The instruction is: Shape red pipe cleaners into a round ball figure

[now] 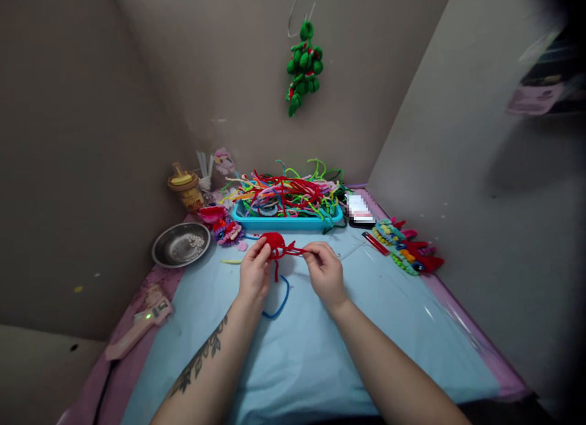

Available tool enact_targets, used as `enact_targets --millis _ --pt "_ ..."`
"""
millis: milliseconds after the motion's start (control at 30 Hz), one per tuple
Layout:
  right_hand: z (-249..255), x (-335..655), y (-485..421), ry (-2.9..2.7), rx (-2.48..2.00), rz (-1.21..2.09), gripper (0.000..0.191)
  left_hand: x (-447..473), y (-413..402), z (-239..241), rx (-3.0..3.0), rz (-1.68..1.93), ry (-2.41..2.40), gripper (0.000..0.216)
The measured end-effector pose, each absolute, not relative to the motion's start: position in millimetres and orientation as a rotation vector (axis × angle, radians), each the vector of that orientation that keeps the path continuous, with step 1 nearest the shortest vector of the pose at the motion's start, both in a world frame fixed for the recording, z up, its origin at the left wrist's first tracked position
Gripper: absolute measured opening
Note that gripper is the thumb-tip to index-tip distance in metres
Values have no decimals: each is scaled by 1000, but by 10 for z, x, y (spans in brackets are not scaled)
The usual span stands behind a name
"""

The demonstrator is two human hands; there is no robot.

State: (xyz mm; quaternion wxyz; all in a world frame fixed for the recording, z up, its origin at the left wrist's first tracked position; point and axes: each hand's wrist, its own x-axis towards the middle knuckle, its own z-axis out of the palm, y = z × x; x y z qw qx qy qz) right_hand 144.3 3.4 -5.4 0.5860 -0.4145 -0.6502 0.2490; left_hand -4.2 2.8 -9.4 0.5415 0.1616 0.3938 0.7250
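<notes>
Nearest to us, well short of the turquoise tray (297,223) and off to its left, a pink glue gun (146,320) lies at the table edge. Closer to the tray, a blue pipe cleaner (280,303) curls on the pale blue mat (366,352) between our wrists. Just in front of the tray we hold a red pipe-cleaner figure (276,242) above the mat: our left hand (254,277) pinches its fuzzy round body, and our right hand (326,273) pinches a thin strand sticking out of it. Left of the tray sits a steel bowl (180,245); right of it lie finished colourful figures (407,249). The tray itself brims with mixed pipe cleaners (284,193). Above it, on the wall, hangs a green ornament (303,65).
</notes>
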Motion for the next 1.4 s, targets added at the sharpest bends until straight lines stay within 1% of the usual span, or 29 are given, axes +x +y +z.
enact_targets --millis 167,300,400,500,733,900,1000,1067,1200,1300,1400 --pt "-117 1443 83 -1464 -934 645 10 -23 3 -58 347 1630 852 30" --pt "-194 1402 135 -1271 -894 945 7 -2 -21 -67 358 1579 797 25" --pt "-244 1356 166 -1053 -820 1193 10 2 -29 -91 354 1523 752 24" --pt "-266 1335 178 -960 -796 1292 12 -9 -27 -110 348 1491 729 23" --pt "-247 1342 155 -1068 -812 1164 6 -12 -47 -87 281 1441 670 18" --pt "-280 1257 112 -913 -804 1232 10 58 -117 -87 458 1423 597 38" --pt "-283 1252 93 -978 -868 1217 13 92 -122 -94 556 1445 626 49" --pt "-251 1282 84 -1124 -955 1133 14 98 -103 -98 581 1479 704 53" --pt "-115 1365 62 -1348 -1064 865 17 81 -53 -127 599 1586 843 54" --pt "-15 1398 36 -1440 -1028 745 13 70 -40 -159 679 1622 902 54" --pt "14 1397 10 -1500 -995 722 7 76 -51 -171 743 1614 930 53"
